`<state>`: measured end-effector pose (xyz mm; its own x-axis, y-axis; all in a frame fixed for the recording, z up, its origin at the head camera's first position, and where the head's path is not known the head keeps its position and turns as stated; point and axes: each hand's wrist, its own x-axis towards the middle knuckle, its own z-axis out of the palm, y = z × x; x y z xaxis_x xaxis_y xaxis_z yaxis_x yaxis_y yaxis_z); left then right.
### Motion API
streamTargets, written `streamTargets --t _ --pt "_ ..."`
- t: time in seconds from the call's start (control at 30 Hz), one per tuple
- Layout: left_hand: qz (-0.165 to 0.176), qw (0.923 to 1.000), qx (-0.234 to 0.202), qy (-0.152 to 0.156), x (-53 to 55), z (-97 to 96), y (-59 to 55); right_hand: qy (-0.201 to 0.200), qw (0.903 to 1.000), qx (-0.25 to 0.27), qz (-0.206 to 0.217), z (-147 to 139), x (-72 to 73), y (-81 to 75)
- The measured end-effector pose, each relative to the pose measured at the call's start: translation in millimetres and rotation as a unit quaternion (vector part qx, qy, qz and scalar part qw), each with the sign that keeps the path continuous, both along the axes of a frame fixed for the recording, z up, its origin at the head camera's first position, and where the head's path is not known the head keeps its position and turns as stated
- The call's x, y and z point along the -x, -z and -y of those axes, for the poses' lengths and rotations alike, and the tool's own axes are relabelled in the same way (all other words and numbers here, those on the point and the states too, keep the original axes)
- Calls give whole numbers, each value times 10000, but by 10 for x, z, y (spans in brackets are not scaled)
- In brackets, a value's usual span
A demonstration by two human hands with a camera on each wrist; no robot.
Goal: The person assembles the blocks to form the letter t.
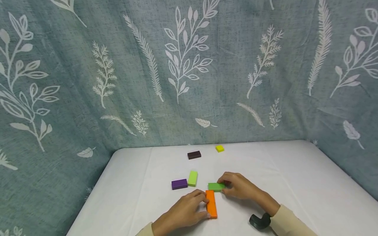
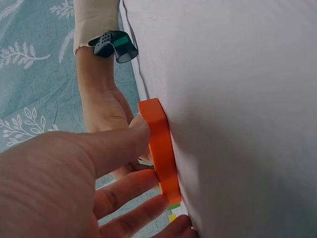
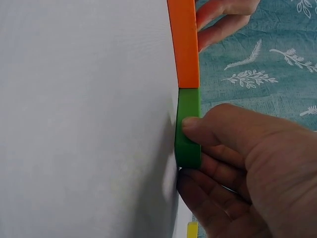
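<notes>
An orange block (image 1: 211, 205) lies lengthwise on the white table, its far end against a green block (image 1: 215, 187) set crosswise. In the right wrist view the green block (image 3: 188, 130) and the orange block (image 3: 184, 47) meet end to side. My left hand (image 1: 186, 209) holds the orange block from its left, thumb near the closer end and fingertips farther along. The left wrist view shows the thumb on the orange block (image 2: 161, 148). My right hand (image 1: 240, 186) pinches the right end of the green block between thumb and fingers.
A purple block (image 1: 179, 184) and a lime block (image 1: 192, 178) lie close together left of the green one. Farther back are a dark brown block (image 1: 194, 155) and a small yellow block (image 1: 220, 148). A leaf-patterned curtain (image 1: 224, 108) hangs behind the table (image 1: 124, 183).
</notes>
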<state>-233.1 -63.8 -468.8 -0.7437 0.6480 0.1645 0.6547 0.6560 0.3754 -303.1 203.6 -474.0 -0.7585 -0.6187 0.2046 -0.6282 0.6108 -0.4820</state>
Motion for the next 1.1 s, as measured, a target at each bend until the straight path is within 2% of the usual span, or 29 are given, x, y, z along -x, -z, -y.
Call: streamTargets --t 0.4,0.77,0.9,1.03,1.1 --pt "125 9999 38 -94 -31 -10 12 -11 9999 -48 95 -23 -11 1" --pt "140 9998 118 -31 4 -6 -16 -69 9999 -42 77 -18 11 -15" --pt "342 9994 99 23 20 -1 -35 -16 9999 -79 81 -24 20 -12" --pt "722 9967 -321 -203 61 6 -85 -43 9999 -86 43 -16 13 -12" --pt "722 9947 -609 -400 102 14 -124 -69 9999 -75 25 -6 9 -20"
